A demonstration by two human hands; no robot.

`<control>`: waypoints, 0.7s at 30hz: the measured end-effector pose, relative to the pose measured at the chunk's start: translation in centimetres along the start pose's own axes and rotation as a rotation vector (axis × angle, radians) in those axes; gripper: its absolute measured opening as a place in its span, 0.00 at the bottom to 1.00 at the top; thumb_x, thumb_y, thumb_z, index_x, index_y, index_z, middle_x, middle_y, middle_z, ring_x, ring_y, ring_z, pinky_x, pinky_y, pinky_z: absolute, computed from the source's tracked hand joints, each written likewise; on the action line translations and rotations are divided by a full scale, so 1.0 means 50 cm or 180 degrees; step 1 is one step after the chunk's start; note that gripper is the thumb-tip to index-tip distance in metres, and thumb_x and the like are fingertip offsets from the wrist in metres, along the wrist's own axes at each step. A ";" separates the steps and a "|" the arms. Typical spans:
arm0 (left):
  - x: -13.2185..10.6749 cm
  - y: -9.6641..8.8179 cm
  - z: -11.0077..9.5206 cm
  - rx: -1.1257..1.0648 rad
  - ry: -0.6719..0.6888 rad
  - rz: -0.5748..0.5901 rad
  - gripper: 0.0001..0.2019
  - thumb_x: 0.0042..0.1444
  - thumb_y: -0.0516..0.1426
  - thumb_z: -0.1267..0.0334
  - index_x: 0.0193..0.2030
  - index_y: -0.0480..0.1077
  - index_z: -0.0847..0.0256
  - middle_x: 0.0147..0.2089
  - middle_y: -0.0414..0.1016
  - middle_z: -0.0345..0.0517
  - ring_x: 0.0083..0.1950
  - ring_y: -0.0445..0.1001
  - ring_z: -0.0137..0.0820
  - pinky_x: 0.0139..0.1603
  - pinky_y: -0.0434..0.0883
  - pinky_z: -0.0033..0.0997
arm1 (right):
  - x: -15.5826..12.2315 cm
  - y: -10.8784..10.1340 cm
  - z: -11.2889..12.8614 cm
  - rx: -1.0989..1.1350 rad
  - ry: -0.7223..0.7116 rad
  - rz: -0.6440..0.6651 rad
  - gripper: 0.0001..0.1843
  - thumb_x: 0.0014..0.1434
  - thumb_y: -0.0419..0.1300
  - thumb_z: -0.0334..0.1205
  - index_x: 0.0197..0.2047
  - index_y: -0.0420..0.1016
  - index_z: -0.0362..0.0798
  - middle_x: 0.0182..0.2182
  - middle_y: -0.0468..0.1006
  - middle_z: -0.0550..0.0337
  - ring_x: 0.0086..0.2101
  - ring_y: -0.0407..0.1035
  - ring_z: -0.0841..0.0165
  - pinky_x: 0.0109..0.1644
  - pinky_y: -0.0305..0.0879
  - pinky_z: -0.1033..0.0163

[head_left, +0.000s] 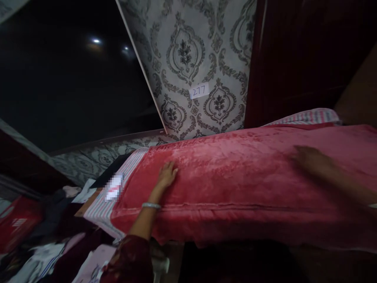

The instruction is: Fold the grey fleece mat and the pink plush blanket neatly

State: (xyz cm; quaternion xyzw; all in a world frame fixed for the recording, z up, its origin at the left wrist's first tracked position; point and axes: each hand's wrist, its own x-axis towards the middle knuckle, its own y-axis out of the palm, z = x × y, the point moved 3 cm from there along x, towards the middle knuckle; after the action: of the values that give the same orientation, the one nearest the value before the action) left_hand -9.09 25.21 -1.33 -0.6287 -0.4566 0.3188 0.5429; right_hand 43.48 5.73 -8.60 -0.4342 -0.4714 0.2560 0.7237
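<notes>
A red plush blanket [224, 177] lies spread lengthwise over a long raised surface, with a fold line running along its near side. My left hand [167, 174] rests on the blanket toward its left end, palm down and fingers stretched out, holding nothing. A pale bracelet circles that wrist. Over the right part of the blanket is my right hand [310, 159], smeared by motion; it looks flat and extended, with nothing seen in it. Whether it touches the pile I cannot tell. Beneath the blanket, a striped cloth [101, 208] shows at the left end.
Patterned wallpaper [185, 55] bearing a paper label marked 277 [199, 90] rises behind. A large dark screen-like panel [73, 78] stands at left, a dark red wooden panel [279, 59] at right. Piled clothes [53, 255] and a red box [19, 224] lie at lower left.
</notes>
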 end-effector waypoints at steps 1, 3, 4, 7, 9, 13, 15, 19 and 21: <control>0.026 -0.005 0.018 0.0079 -0.0222 0.0016 0.28 0.68 0.48 0.57 0.73 0.54 0.63 0.75 0.50 0.58 0.76 0.48 0.43 0.74 0.49 0.52 | 0.011 0.006 0.076 0.0117 -0.0087 0.0328 0.32 0.70 0.41 0.50 0.68 0.64 0.40 0.65 0.62 0.36 0.64 0.59 0.53 0.68 0.54 0.46; 0.065 -0.005 0.041 0.0179 -0.0480 -0.0014 0.30 0.69 0.46 0.54 0.74 0.51 0.63 0.77 0.45 0.59 0.77 0.44 0.46 0.74 0.47 0.57 | 0.018 0.010 0.266 0.0337 -0.0562 0.0812 0.31 0.68 0.46 0.48 0.70 0.61 0.44 0.68 0.59 0.43 0.66 0.54 0.54 0.69 0.53 0.45; 0.077 0.000 0.048 0.0224 -0.0527 -0.0053 0.30 0.69 0.45 0.53 0.74 0.50 0.62 0.77 0.44 0.58 0.77 0.43 0.47 0.73 0.47 0.59 | 0.013 0.009 0.369 0.0452 -0.0888 0.0889 0.31 0.67 0.48 0.48 0.70 0.61 0.45 0.69 0.58 0.45 0.67 0.53 0.54 0.69 0.52 0.46; 0.093 0.033 0.063 0.0476 -0.0496 -0.0191 0.29 0.69 0.42 0.52 0.74 0.52 0.60 0.77 0.47 0.56 0.76 0.45 0.48 0.72 0.49 0.61 | -0.022 0.010 0.642 0.0712 -0.2031 0.0986 0.31 0.69 0.46 0.51 0.72 0.59 0.51 0.69 0.58 0.53 0.67 0.52 0.57 0.70 0.51 0.47; 0.094 0.056 0.071 0.0688 -0.0418 -0.0244 0.28 0.70 0.41 0.53 0.73 0.54 0.60 0.75 0.51 0.55 0.76 0.48 0.49 0.71 0.50 0.62 | -0.042 0.028 0.741 0.0726 -0.2250 0.1041 0.31 0.68 0.46 0.59 0.71 0.57 0.64 0.70 0.57 0.68 0.67 0.52 0.63 0.70 0.51 0.51; 0.101 0.076 0.082 0.0891 -0.0342 -0.0284 0.29 0.70 0.39 0.54 0.73 0.54 0.61 0.74 0.54 0.55 0.75 0.50 0.49 0.70 0.53 0.60 | -0.036 0.073 0.712 0.0618 -0.2331 0.0968 0.30 0.68 0.43 0.63 0.70 0.57 0.68 0.70 0.53 0.74 0.68 0.50 0.65 0.71 0.46 0.51; 0.107 0.078 0.085 0.0941 -0.0338 -0.0304 0.29 0.70 0.38 0.54 0.73 0.54 0.61 0.74 0.55 0.55 0.75 0.51 0.48 0.69 0.54 0.59 | -0.008 0.082 0.596 0.0488 -0.2073 0.0925 0.32 0.69 0.44 0.62 0.71 0.59 0.62 0.70 0.55 0.67 0.68 0.50 0.62 0.71 0.46 0.49; 0.119 0.083 0.093 0.0977 -0.0325 -0.0343 0.29 0.69 0.38 0.53 0.73 0.54 0.59 0.75 0.54 0.54 0.74 0.52 0.46 0.69 0.55 0.58 | 0.050 0.056 0.241 0.0110 -0.1169 0.0862 0.31 0.68 0.47 0.54 0.69 0.64 0.50 0.69 0.58 0.49 0.67 0.53 0.53 0.68 0.50 0.41; 0.125 0.087 0.099 0.0980 -0.0332 -0.0342 0.29 0.69 0.38 0.53 0.73 0.54 0.59 0.75 0.54 0.53 0.74 0.52 0.46 0.69 0.55 0.57 | 0.058 0.032 0.037 -0.0179 -0.0484 0.0863 0.31 0.67 0.46 0.53 0.69 0.64 0.52 0.68 0.60 0.50 0.67 0.52 0.53 0.69 0.48 0.41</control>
State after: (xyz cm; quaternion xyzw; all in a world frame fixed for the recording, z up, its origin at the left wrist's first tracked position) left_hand -10.18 32.93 -5.99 -0.4954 -0.4628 0.3877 0.6246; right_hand 43.12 9.48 -8.31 -0.4933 -0.4688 0.3702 0.6323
